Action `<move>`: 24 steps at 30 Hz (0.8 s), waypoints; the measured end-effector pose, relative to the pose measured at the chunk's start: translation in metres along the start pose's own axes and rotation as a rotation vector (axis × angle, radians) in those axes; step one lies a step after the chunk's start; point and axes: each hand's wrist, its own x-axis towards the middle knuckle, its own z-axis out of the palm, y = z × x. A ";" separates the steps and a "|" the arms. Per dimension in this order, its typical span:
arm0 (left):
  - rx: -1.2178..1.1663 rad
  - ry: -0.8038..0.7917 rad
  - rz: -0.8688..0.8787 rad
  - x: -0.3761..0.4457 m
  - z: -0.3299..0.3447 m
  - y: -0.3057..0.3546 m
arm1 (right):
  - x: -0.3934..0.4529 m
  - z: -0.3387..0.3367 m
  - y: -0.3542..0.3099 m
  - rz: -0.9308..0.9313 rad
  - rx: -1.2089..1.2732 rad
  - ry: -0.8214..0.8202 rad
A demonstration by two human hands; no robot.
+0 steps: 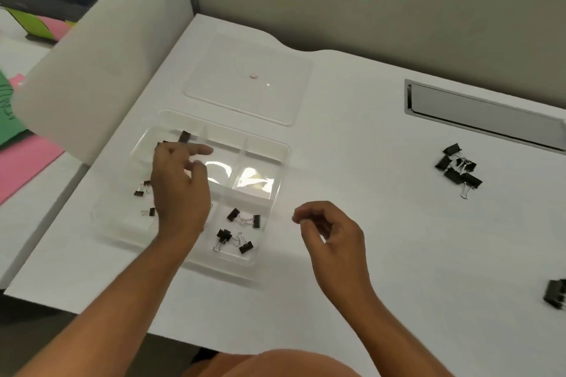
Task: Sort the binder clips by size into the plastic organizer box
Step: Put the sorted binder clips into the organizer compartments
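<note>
The left hand [180, 190] hides part of the clear plastic organizer box [277, 174]. A blurred black binder clip [556, 297] is cut off at the right edge.

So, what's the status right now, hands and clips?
Left hand open over box, right hand loosely curled, empty. Some clips sorted; pile waits at right. Nothing in the way.

An office cubicle: grey partition panels [352, 9] wall in a white surface [352, 254] with a cable hatch [484, 113], and coloured paper folders [27, 159] lie next door.
</note>
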 end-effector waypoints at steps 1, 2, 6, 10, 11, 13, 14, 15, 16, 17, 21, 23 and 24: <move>-0.004 -0.063 0.027 -0.019 0.009 0.007 | -0.001 -0.007 0.003 0.005 0.008 0.012; 0.000 -0.139 0.066 -0.038 0.019 0.013 | -0.002 -0.015 0.007 0.008 0.012 0.021; 0.002 -0.385 0.195 -0.097 0.060 0.039 | -0.003 -0.046 0.023 0.002 0.005 0.051; 0.033 -0.500 0.243 -0.131 0.099 0.063 | -0.004 -0.088 0.041 0.008 0.028 0.093; 0.045 -0.518 0.264 -0.138 0.110 0.071 | -0.004 -0.100 0.045 0.006 0.028 0.106; 0.071 -0.553 0.306 -0.151 0.132 0.086 | -0.005 -0.126 0.055 -0.005 0.025 0.143; 0.080 -0.572 0.326 -0.158 0.144 0.094 | -0.005 -0.140 0.061 -0.007 0.029 0.166; 0.083 -0.592 0.344 -0.165 0.156 0.102 | -0.005 -0.154 0.068 -0.007 0.031 0.192; 0.086 -0.613 0.361 -0.173 0.168 0.110 | -0.006 -0.169 0.074 -0.006 0.030 0.219; 0.090 -0.635 0.376 -0.181 0.180 0.118 | -0.007 -0.185 0.081 -0.002 0.026 0.245; 0.098 -0.734 0.444 -0.214 0.229 0.148 | -0.014 -0.247 0.110 0.021 0.003 0.352; 0.099 -0.782 0.483 -0.229 0.253 0.161 | -0.020 -0.275 0.124 0.057 0.011 0.404; 0.101 -0.805 0.500 -0.235 0.265 0.167 | -0.023 -0.288 0.132 0.074 0.016 0.429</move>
